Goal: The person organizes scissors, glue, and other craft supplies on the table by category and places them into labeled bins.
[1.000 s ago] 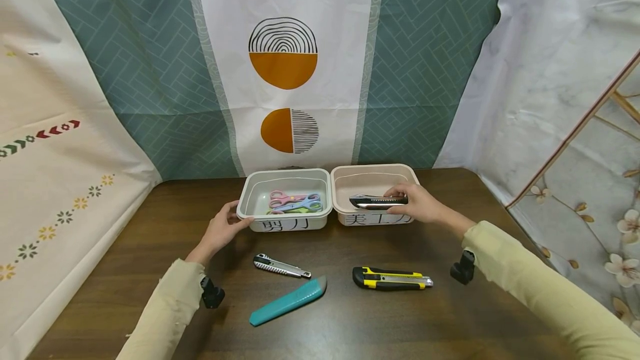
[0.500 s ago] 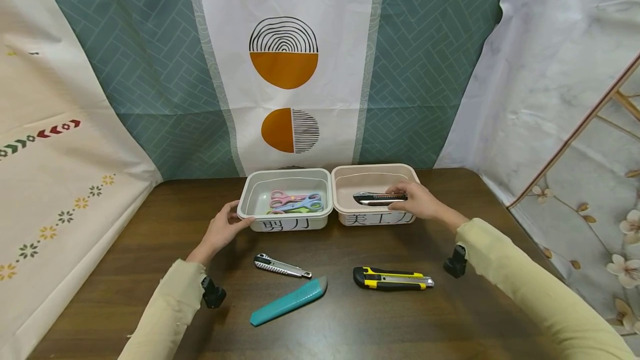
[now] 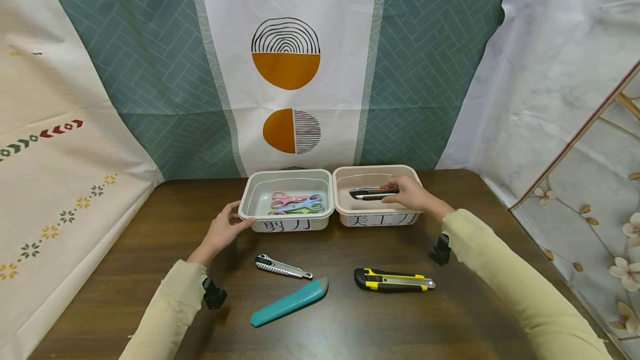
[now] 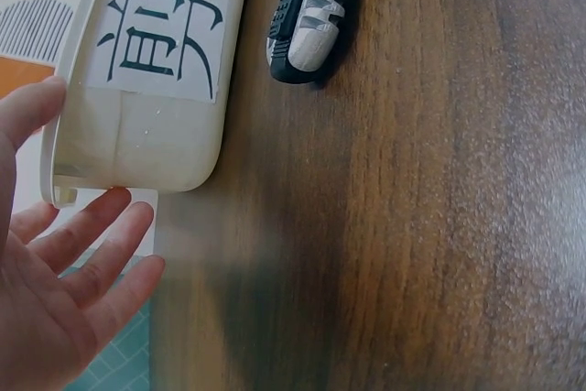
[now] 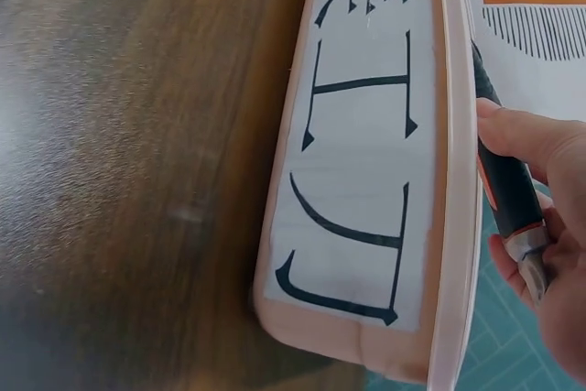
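My right hand (image 3: pixel 407 192) grips a black utility knife (image 3: pixel 364 193) with reddish trim between thumb and fingers, inside the rim of the pinkish bin (image 3: pixel 354 214). From the right wrist view, the knife (image 5: pixel 509 188) passes partly behind the bin's rim. At the grey-white bin (image 3: pixel 320 223), my left hand (image 3: pixel 225 229) touches the left front corner. Its thumb rests on the rim while the other fingers extend, spread, along the end wall (image 4: pixel 66 309). Pink, blue and green scissors (image 3: pixel 295 203) lie in that bin.
On the wooden table in front of the bins lie a silver-and-black utility knife (image 3: pixel 283 266), a teal one (image 3: pixel 290 302) and a yellow-and-black one (image 3: pixel 394 280). Both bins carry paper labels with black characters. A patterned cloth (image 3: pixel 405 71) hangs behind the table.
My right hand has moved slightly back and left, carrying the black utility knife from over the front rim further into the pinkish bin. The left hand stays at its corner.
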`<state>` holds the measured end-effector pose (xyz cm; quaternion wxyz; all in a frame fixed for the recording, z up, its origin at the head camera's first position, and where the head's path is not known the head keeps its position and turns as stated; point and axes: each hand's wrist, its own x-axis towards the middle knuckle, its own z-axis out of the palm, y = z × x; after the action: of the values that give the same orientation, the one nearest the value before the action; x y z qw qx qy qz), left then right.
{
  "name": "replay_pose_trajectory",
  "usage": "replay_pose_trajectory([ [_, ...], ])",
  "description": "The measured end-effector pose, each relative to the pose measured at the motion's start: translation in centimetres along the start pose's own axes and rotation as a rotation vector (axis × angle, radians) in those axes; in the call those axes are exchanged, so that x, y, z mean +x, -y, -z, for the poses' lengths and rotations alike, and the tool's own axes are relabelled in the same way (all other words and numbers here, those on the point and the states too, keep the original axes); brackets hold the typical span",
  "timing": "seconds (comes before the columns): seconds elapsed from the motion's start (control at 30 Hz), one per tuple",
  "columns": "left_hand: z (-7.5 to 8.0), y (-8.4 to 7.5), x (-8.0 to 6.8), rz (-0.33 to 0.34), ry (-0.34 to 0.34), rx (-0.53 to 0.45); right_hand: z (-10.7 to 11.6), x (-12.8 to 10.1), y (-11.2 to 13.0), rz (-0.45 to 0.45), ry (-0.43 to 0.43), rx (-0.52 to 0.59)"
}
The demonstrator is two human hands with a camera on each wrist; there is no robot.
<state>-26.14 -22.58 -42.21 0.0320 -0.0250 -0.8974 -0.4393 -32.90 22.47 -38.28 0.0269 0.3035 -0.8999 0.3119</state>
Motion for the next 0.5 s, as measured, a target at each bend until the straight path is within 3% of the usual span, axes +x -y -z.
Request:
replay_pose_trajectory([
  [0.5,-0.1,0.0,0.0,-0.012,0.000,-0.004,-1.0,1.6,-0.1,-0.048,0.057,-0.092],
])
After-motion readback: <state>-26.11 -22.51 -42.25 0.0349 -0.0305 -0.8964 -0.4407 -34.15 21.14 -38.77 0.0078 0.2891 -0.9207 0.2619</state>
